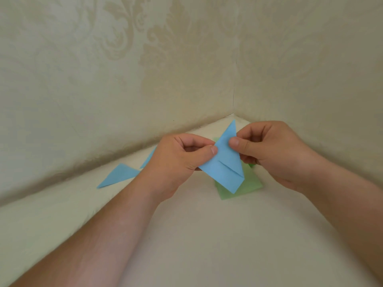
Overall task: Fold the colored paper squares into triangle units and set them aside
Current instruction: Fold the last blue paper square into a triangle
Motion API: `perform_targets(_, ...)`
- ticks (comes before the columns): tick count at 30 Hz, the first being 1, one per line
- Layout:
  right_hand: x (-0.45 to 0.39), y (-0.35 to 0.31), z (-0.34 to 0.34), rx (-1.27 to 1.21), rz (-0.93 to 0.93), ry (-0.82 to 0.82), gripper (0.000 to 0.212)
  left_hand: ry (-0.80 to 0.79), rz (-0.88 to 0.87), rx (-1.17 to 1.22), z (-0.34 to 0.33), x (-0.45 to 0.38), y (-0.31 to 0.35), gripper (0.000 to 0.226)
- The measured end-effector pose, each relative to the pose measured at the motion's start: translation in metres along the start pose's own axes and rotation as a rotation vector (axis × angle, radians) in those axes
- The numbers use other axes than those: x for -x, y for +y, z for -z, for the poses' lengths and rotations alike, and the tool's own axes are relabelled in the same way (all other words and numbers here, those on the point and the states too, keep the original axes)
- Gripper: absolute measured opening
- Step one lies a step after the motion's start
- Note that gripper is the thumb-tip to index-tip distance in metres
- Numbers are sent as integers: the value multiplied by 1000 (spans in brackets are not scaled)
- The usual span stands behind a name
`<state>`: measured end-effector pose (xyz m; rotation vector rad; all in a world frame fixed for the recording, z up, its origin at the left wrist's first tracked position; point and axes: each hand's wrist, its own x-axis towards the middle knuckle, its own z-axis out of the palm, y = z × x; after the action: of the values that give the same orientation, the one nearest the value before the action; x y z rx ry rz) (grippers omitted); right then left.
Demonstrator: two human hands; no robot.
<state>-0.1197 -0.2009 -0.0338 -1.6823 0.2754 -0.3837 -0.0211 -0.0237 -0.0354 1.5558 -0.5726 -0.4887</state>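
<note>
Blue paper, partly folded into a pointed, kite-like shape (223, 162), is held up in the air between both hands, above the cream-coloured counter (207, 235) that runs into a wall corner. Its sharp tip points up and away toward the corner, and a creased flap shows across its lower half. The left hand (182, 160) pinches the paper's left edge between thumb and curled fingers; the right hand (267, 150) pinches the right edge near the tip, its thumb pressed on the blue face. Directly beneath the held piece, a stack of light green paper squares (244, 188) lies flat on the counter. Off to the left, a folded blue paper triangle (118, 176) lies on the counter near the patterned beige wallpaper (145, 59), and another blue piece (149, 157) peeks out behind the left hand.
</note>
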Motion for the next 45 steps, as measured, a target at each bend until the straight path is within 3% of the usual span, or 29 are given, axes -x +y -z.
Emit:
perform_targets(5,-1,2,0,-26,0,0,21,21,-18,-71,-1,-1,-1,13)
perform_targets(8,-1,1,-1,-53,-8,-24,10,35,-32,-75,-2,-1,-2,17)
perform_targets(12,0,-1,-2,-83,41,23,24,41,-40,-82,-4,0,-2,18)
perform_targets(18,-1,1,-2,-94,51,65,17,17,-53,-107,-5,0,-2,20)
perform_targets(25,-1,-4,-2,-189,-7,41,15,-40,-39,-120,-4,2,-2,9)
perform_targets(30,-1,-6,0,-224,-41,45,20,-80,-11,-135,-5,3,-1,24)
perform_targets(33,0,-5,-1,-231,-61,-5,11,-85,10,-135,-5,4,0,28)
perform_targets(36,2,-5,-2,-218,-74,-64,22,-93,33,-104,-4,3,-1,31)
perform_targets(41,1,-2,-6,-165,20,46,22,-140,45,-59,-5,3,-2,21)
perform_targets(45,3,-2,-4,-153,-5,-61,37,-90,33,27,-5,2,-2,15)
